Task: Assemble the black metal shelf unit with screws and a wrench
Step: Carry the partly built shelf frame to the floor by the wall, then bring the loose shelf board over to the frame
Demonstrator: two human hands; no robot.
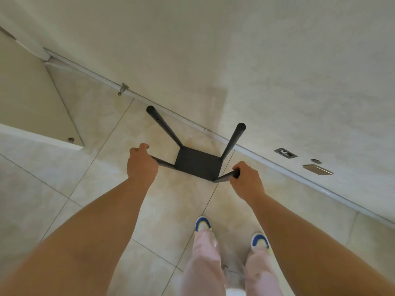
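The black metal shelf unit (197, 163) stands on the tiled floor close to the wall, seen from straight above: a square black panel with four round black posts rising towards me. My left hand (141, 163) grips the top of the near left post. My right hand (246, 180) grips the top of the near right post (224, 179). The two far posts (163, 127) (234, 141) stand free, their capped ends near the wall. No screws or wrench show in my hands.
A pale wall with a white baseboard (192, 122) runs diagonally behind the unit. A door stop (123, 89) sits on the baseboard. A metal wall plate (285, 153) and a small metal piece (318, 169) are at right. An open white door (40, 133) is at left. My feet (203, 224) stand just behind.
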